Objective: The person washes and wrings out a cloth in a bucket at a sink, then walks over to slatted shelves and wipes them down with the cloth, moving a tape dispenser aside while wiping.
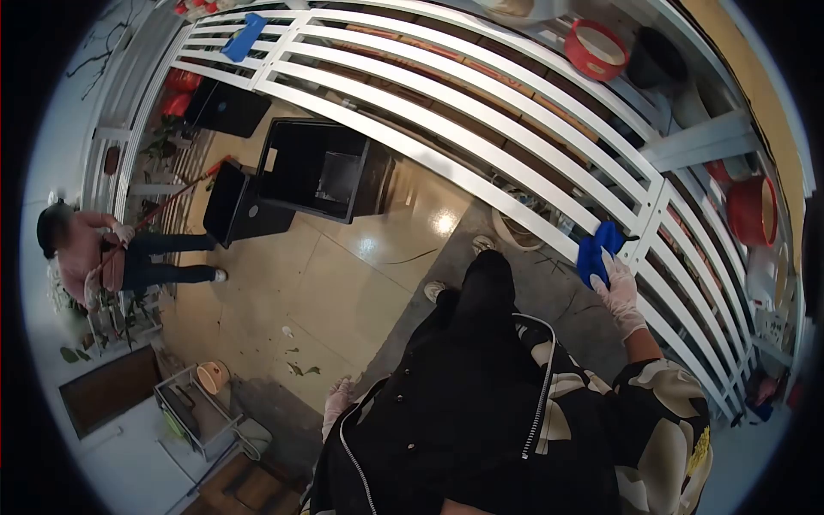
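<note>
My right hand [614, 296], in a pale thin glove, is closed on a bright blue cloth [594, 256]. The cloth is pressed against the white slatted rack [463, 176], close to the post where two sections meet. Down by my side, on the left of my dark jacket, hangs my left hand [339, 396]. It also wears a pale glove, its fingers look loosely extended, and I see nothing in it. A second blue cloth [245, 38] lies over the slats at the far end of the rack.
Red pots [596, 50] and a black pot [657, 58] stand behind the slats. Black bins [313, 172] sit on the tiled floor [343, 275]. A person [94, 257] at the left holds a red-handled pole [176, 196]. A small cart [196, 410] stands at lower left.
</note>
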A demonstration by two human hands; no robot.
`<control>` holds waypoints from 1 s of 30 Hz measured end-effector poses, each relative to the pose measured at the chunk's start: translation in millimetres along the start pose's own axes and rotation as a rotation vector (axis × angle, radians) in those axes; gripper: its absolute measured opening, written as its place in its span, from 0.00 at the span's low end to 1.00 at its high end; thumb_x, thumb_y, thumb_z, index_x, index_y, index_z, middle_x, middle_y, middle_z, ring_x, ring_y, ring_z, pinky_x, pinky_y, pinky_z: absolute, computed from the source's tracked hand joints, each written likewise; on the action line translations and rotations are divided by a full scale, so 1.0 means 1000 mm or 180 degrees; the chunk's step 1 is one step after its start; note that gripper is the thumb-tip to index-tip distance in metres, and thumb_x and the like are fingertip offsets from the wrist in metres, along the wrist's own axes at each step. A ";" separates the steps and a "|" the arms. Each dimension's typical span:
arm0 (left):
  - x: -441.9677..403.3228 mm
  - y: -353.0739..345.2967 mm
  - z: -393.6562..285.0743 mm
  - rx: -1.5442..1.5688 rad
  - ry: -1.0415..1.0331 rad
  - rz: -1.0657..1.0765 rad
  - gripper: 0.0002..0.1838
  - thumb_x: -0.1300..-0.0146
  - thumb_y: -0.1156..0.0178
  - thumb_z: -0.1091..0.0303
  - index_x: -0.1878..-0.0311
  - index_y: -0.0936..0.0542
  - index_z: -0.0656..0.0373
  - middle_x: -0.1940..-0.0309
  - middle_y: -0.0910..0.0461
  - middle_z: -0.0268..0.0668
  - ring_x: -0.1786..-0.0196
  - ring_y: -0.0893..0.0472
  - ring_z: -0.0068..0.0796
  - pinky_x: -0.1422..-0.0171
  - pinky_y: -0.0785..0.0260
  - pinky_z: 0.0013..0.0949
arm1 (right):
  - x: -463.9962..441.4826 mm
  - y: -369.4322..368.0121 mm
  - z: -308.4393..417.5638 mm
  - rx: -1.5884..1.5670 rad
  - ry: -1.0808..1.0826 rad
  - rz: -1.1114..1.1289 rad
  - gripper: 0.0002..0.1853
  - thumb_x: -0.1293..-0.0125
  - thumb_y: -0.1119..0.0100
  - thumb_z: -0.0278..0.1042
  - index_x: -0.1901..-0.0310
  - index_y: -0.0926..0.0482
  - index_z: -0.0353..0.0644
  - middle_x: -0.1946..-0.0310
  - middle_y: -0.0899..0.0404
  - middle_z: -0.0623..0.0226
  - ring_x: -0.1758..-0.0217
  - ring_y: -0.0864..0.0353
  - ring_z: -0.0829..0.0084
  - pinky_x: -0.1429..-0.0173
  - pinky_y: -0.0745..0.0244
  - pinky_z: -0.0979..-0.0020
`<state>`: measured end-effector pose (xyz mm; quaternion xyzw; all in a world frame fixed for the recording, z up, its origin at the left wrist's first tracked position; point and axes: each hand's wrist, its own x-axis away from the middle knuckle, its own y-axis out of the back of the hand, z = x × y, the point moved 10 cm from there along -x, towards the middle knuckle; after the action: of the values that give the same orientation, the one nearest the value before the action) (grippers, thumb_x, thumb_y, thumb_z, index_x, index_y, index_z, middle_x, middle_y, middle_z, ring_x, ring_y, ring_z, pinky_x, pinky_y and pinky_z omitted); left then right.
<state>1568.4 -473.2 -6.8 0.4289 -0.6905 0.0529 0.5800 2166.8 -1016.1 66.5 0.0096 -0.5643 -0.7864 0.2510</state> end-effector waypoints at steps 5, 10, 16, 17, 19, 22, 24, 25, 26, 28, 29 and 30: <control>0.001 -0.002 0.022 0.0542 -0.0021 -0.0063 0.11 0.30 0.41 0.63 0.50 0.22 0.58 0.62 0.19 0.36 0.64 0.21 0.26 0.61 0.26 0.31 | -0.002 -0.018 -0.014 0.0678 0.0227 0.0221 0.50 0.50 0.33 0.59 0.27 0.43 0.49 0.38 0.31 0.45 0.40 0.30 0.45 0.34 0.35 0.54; -0.014 -0.020 0.032 0.0956 0.0009 0.0100 0.12 0.31 0.40 0.66 0.50 0.24 0.62 0.62 0.21 0.40 0.63 0.19 0.30 0.59 0.22 0.33 | -0.017 -0.032 -0.009 0.0714 0.0485 0.0202 0.56 0.59 0.26 0.55 0.28 0.44 0.44 0.49 0.27 0.51 0.49 0.28 0.48 0.43 0.31 0.53; -0.035 -0.041 0.016 0.0554 -0.0112 0.0412 0.17 0.33 0.39 0.51 0.49 0.20 0.52 0.68 0.23 0.24 0.70 0.29 0.17 0.68 0.37 0.23 | -0.031 -0.042 0.011 0.0898 0.0397 -0.0103 0.56 0.62 0.24 0.48 0.29 0.43 0.44 0.56 0.30 0.56 0.56 0.29 0.52 0.51 0.32 0.54; -0.033 -0.041 0.005 0.0446 -0.0111 0.0358 0.15 0.32 0.39 0.55 0.50 0.20 0.53 0.67 0.22 0.26 0.69 0.28 0.18 0.67 0.35 0.25 | -0.037 -0.043 0.021 0.0897 0.0406 -0.0134 0.56 0.61 0.24 0.48 0.29 0.43 0.44 0.55 0.30 0.56 0.56 0.29 0.52 0.50 0.31 0.55; -0.033 -0.035 -0.009 0.0221 -0.0113 0.0224 0.10 0.31 0.40 0.61 0.52 0.21 0.55 0.65 0.20 0.30 0.69 0.26 0.22 0.66 0.31 0.27 | -0.054 -0.044 0.046 0.1019 0.0332 -0.0139 0.54 0.60 0.26 0.51 0.30 0.41 0.43 0.56 0.29 0.56 0.57 0.29 0.54 0.52 0.30 0.56; -0.031 -0.033 -0.027 0.0417 -0.0194 0.0324 0.09 0.31 0.40 0.59 0.53 0.20 0.51 0.67 0.20 0.27 0.72 0.30 0.18 0.68 0.37 0.24 | -0.077 -0.041 0.094 0.1099 0.0554 -0.0420 0.52 0.59 0.27 0.53 0.31 0.39 0.42 0.58 0.28 0.57 0.58 0.27 0.56 0.53 0.29 0.57; -0.025 -0.027 -0.042 0.0031 -0.0246 0.0236 0.15 0.31 0.41 0.54 0.49 0.20 0.52 0.69 0.23 0.24 0.72 0.31 0.17 0.69 0.38 0.24 | -0.093 -0.046 0.114 0.1128 0.0532 -0.0358 0.51 0.59 0.28 0.54 0.32 0.39 0.42 0.59 0.28 0.58 0.58 0.27 0.56 0.54 0.29 0.57; -0.025 -0.026 -0.044 -0.0153 -0.0262 0.0193 0.17 0.31 0.42 0.52 0.47 0.20 0.53 0.70 0.24 0.23 0.72 0.32 0.16 0.70 0.38 0.24 | -0.101 -0.047 0.124 0.1154 0.0526 -0.0324 0.51 0.58 0.28 0.54 0.32 0.38 0.41 0.60 0.28 0.58 0.58 0.26 0.57 0.54 0.29 0.57; -0.033 -0.023 -0.037 -0.0153 -0.0330 0.0204 0.17 0.31 0.42 0.53 0.47 0.20 0.53 0.70 0.24 0.23 0.73 0.32 0.16 0.71 0.39 0.23 | -0.107 -0.044 0.143 0.1232 0.0552 -0.0278 0.50 0.57 0.28 0.54 0.32 0.38 0.41 0.59 0.28 0.58 0.57 0.26 0.57 0.54 0.28 0.58; -0.039 -0.018 -0.024 -0.0005 -0.0330 0.0165 0.17 0.31 0.42 0.53 0.47 0.20 0.53 0.70 0.24 0.23 0.73 0.32 0.16 0.71 0.39 0.23 | -0.123 -0.048 0.170 0.1375 0.0586 -0.0315 0.50 0.55 0.29 0.54 0.32 0.39 0.41 0.59 0.27 0.59 0.57 0.26 0.58 0.54 0.28 0.59; -0.042 -0.016 -0.018 0.0065 -0.0323 0.0147 0.17 0.31 0.41 0.53 0.47 0.20 0.53 0.71 0.24 0.23 0.73 0.32 0.15 0.71 0.39 0.23 | -0.130 -0.049 0.182 0.1449 0.0600 -0.0328 0.50 0.54 0.29 0.54 0.31 0.39 0.41 0.59 0.27 0.59 0.57 0.26 0.59 0.53 0.28 0.59; -0.043 -0.015 -0.013 0.0112 -0.0311 0.0188 0.17 0.31 0.41 0.53 0.48 0.20 0.53 0.71 0.24 0.23 0.73 0.31 0.16 0.71 0.39 0.23 | -0.138 -0.052 0.193 0.1508 0.0553 -0.0196 0.50 0.52 0.30 0.54 0.31 0.41 0.40 0.58 0.27 0.59 0.56 0.26 0.59 0.52 0.28 0.59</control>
<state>1586.3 -452.3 -45.1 0.4205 -0.7294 0.0610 0.5361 2210.0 -777.4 53.2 0.1528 -0.7086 -0.6358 0.2653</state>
